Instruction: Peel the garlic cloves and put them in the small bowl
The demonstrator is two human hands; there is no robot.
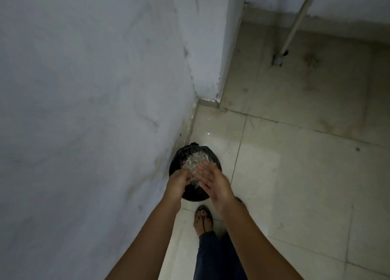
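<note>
I stand over a round bin with a black liner [175,163] on the floor beside a wall. Pale papery garlic skins [193,163] lie piled inside it. My left hand [178,182] and my right hand [213,181] hover side by side above the bin, palms turned toward each other. The right hand's fingers are straight. The left hand's fingers are loosely curled and I see nothing gripped in them. A few skins show between the two hands. No garlic cloves and no small bowl are in view.
A grey-white wall [84,110] fills the left half, with a corner pillar [211,58] behind the bin. Beige floor tiles [295,163] spread to the right. A white pipe [295,22] runs down into the floor at the back. My sandalled foot [203,218] stands just below the bin.
</note>
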